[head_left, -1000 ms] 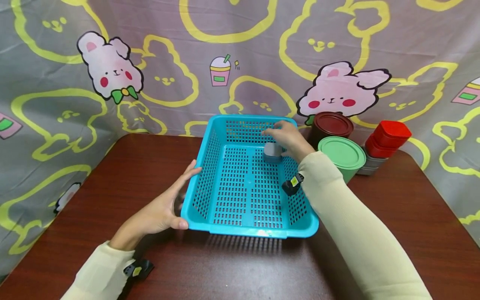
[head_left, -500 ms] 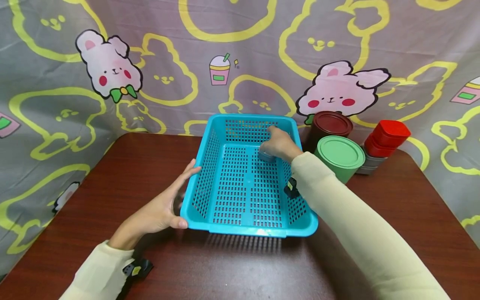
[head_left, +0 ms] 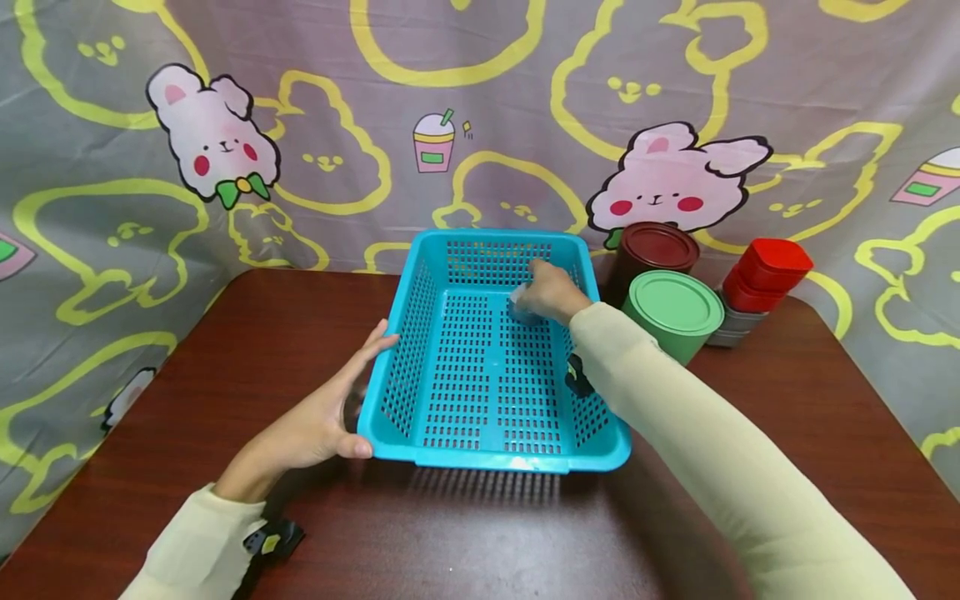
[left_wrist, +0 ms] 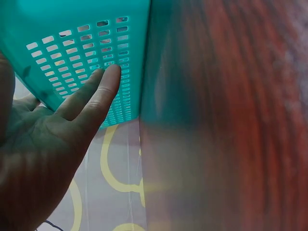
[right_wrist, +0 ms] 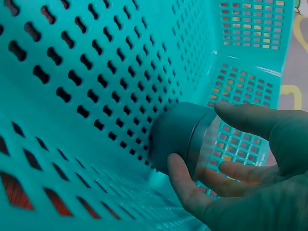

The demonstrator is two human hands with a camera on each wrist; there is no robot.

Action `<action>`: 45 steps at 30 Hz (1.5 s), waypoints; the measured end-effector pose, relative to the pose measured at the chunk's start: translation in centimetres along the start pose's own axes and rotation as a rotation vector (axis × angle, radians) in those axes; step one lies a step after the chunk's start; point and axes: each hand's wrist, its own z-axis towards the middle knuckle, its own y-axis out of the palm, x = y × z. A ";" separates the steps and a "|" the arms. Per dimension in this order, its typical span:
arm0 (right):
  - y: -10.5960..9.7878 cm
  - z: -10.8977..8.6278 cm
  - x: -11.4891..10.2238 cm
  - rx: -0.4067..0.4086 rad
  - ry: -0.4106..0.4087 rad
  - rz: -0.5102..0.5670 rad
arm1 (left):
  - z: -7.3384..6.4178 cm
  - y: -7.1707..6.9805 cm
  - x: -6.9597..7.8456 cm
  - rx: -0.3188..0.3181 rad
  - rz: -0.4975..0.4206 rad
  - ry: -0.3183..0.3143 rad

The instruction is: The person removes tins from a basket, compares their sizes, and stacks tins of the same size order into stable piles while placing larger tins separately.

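Observation:
A turquoise plastic basket [head_left: 491, 460] with slotted walls and floor stands on the table. My left hand [head_left: 322, 421] is at its left side, thumb at the front corner and index finger over the rim; in the left wrist view, straight fingers [left_wrist: 103, 94] lie against the outer wall. Inside, near the back right, my right hand [head_left: 553, 292] holds a small grey lidded container [right_wrist: 175, 134] between thumb and fingers. The container rests on or just above the basket floor; which one, I cannot tell. In the head view the hand covers much of it.
Right of the basket stand a green lidded canister [head_left: 675, 312] and a dark red lidded canister [head_left: 652, 250]. Beyond them, red containers [head_left: 768, 271] are stacked on grey ones [head_left: 735, 325]. A patterned cloth [head_left: 315, 125] hangs behind the brown table [head_left: 315, 342].
My right hand has come down over the grey container, gripped it and shifted it slightly left inside the basket. The left hand has stayed at the basket's side.

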 end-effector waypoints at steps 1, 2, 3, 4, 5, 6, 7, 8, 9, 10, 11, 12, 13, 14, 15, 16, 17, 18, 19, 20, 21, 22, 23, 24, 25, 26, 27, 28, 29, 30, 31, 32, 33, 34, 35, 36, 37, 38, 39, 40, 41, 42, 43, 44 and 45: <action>0.1 0.0 0.0 -0.001 0.004 -0.004 | 0.0 0.0 0.0 0.001 0.001 0.001; 0.1 0.1 -0.1 0.000 0.011 -0.007 | 0.0 0.0 0.0 0.001 -0.001 0.004; 0.1 0.1 -0.1 0.001 0.018 -0.012 | 0.0 0.0 0.0 0.001 -0.002 0.006; 0.2 0.1 -0.1 0.001 0.025 -0.018 | 0.0 0.0 0.0 0.001 -0.004 0.005; 0.2 0.1 -0.2 -0.001 0.030 -0.022 | 0.0 0.0 0.0 0.003 -0.003 0.003; 0.2 0.1 -0.2 -0.004 0.034 -0.024 | 0.0 0.0 0.0 0.004 -0.004 0.001; 0.2 0.0 -0.2 -0.007 0.036 -0.030 | 0.0 0.0 0.0 0.004 -0.004 -0.002; 0.2 0.0 -0.2 -0.009 0.039 -0.033 | 0.0 0.0 0.0 0.005 -0.006 -0.004; 0.2 0.0 -0.2 -0.013 0.039 -0.038 | 0.0 0.0 0.0 0.005 -0.005 -0.004; 0.2 -0.1 -0.3 -0.015 0.038 -0.039 | 0.0 0.0 0.0 0.005 -0.002 -0.005; 0.2 -0.1 -0.3 -0.018 0.039 -0.036 | 0.0 0.0 0.0 0.006 0.000 -0.004; 0.2 -0.1 -0.3 -0.018 0.036 -0.039 | 0.0 0.0 0.0 0.006 0.001 -0.002; 0.2 -0.2 -0.3 -0.019 0.031 -0.044 | 0.0 0.0 0.1 0.006 0.005 0.000; 0.1 -0.2 -0.3 -0.019 0.023 -0.047 | 0.0 0.0 0.1 0.006 0.006 0.003; 0.1 -0.3 -0.4 -0.022 0.013 -0.051 | 0.0 0.0 0.1 0.007 0.011 0.004; 0.1 -0.3 -0.3 -0.024 0.001 -0.055 | 0.0 0.0 0.0 0.008 0.014 0.006; 0.1 -0.3 -0.3 -0.026 -0.008 -0.060 | 0.0 0.0 0.0 0.009 0.018 0.007; 0.1 -0.3 -0.3 -0.026 -0.022 -0.065 | 0.0 0.0 0.0 0.010 0.021 0.010; 0.1 -0.4 -0.3 -0.022 -0.036 -0.066 | 0.0 0.0 -0.1 0.010 0.025 0.011; 0.1 -0.3 -0.3 -0.017 -0.044 -0.066 | 0.0 0.0 -0.1 0.010 0.024 0.011; 0.1 -0.3 -0.3 -0.013 -0.051 -0.063 | 0.0 0.0 -0.1 0.011 0.026 0.010; 0.1 -0.3 -0.3 -0.009 -0.056 -0.059 | 0.0 0.0 -0.1 0.010 0.024 0.010; 0.1 -0.3 -0.3 -0.008 -0.062 -0.052 | -0.1 0.0 -0.1 0.010 0.022 0.010; 0.1 -0.3 -0.4 -0.006 -0.072 -0.047 | -0.1 0.0 -0.1 0.010 0.021 0.009; 0.0 -0.3 -0.3 -0.004 -0.080 -0.040 | -0.1 0.0 -0.1 0.010 0.016 0.008; 0.0 -0.3 -0.3 -0.005 -0.090 -0.029 | -0.1 0.0 0.0 0.009 0.013 0.008; -0.1 -0.4 -0.3 -0.008 -0.099 -0.021 | -0.1 0.0 0.0 0.010 0.011 0.009; -0.2 -0.4 -0.3 -0.005 -0.108 -0.012 | -0.1 0.1 0.0 0.009 0.009 0.010; -0.3 -0.4 -0.2 0.001 -0.117 -0.006 | -0.1 0.1 0.0 0.008 0.007 0.010; -0.4 -0.5 -0.2 0.009 -0.124 0.001 | -0.1 0.1 0.0 0.009 0.006 0.010; -0.5 -0.5 -0.2 0.011 -0.131 0.010 | -0.1 0.1 0.0 0.009 0.005 0.012; -0.6 -0.5 -0.1 0.016 -0.136 0.017 | 0.0 0.1 0.0 0.010 0.006 0.011; -0.7 -0.5 -0.1 0.020 -0.141 0.020 | 0.0 0.1 -0.1 0.011 0.007 0.011; -0.7 -0.4 -0.1 0.028 -0.150 0.028 | -0.1 0.1 -0.1 0.012 0.008 0.012; -0.8 -0.4 0.0 0.032 -0.160 0.037 | -0.1 0.1 -0.1 0.014 0.008 0.013; -0.8 -0.4 0.0 0.036 -0.171 0.045 | -0.1 0.1 -0.1 0.015 0.008 0.012; -0.9 -0.3 0.0 0.041 -0.182 0.052 | -0.1 0.1 -0.2 0.016 0.007 0.013; -0.9 -0.3 0.0 0.050 -0.193 0.060 | -0.1 0.1 -0.2 0.016 0.006 0.013; -1.0 -0.3 0.0 0.055 -0.205 0.069 | -0.1 0.1 -0.2 0.016 0.004 0.013; -1.0 -0.4 0.0 0.060 -0.213 0.079 | -0.1 0.1 -0.2 0.016 0.003 0.014; -1.1 -0.4 0.0 0.062 -0.222 0.091 | -0.1 0.1 -0.2 0.017 0.003 0.015; -1.1 -0.6 0.0 0.061 -0.230 0.100 | -0.1 0.1 -0.2 0.016 0.005 0.015; -1.2 -0.6 -0.1 0.062 -0.232 0.110 | -0.1 0.1 -0.2 0.016 0.006 0.016; -1.3 -0.7 -0.2 0.056 -0.237 0.121 | -0.1 0.1 -0.2 0.017 0.009 0.014; -1.3 -0.8 -0.2 0.052 -0.236 0.130 | -0.1 0.1 -0.2 0.017 0.012 0.013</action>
